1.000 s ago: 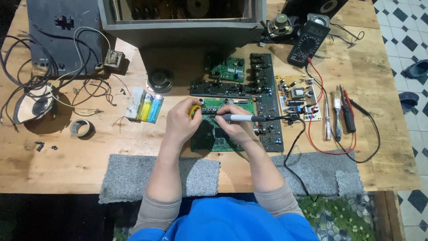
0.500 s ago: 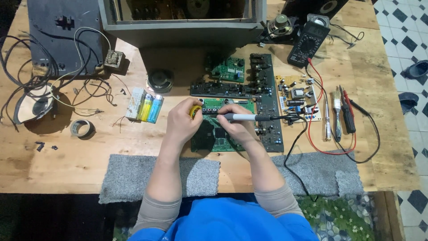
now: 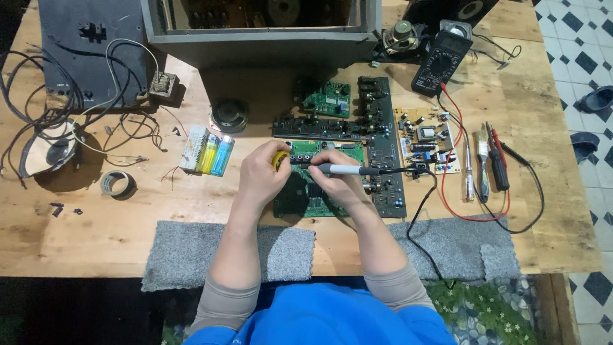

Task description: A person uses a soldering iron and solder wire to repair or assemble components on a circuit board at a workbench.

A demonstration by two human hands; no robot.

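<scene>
- A black multimeter [image 3: 442, 62] lies at about one o'clock on the wooden table [image 3: 128, 236], its red and black leads [image 3: 504, 211] looping down toward three o'clock.
- Two lighters [image 3: 216, 155], one yellow and one blue, sit at nine o'clock, just beside a pale block.
- A roll of tape [image 3: 117, 184] rests toward eight o'clock.
- A grey open cabinet [image 3: 262, 38] stands at twelve o'clock, with a small round speaker [image 3: 228, 115] just below it.
- A grey mat [image 3: 185, 255] covers the table's near edge at six o'clock.
- Tangled black wires [image 3: 38, 108] sprawl at ten o'clock.
</scene>
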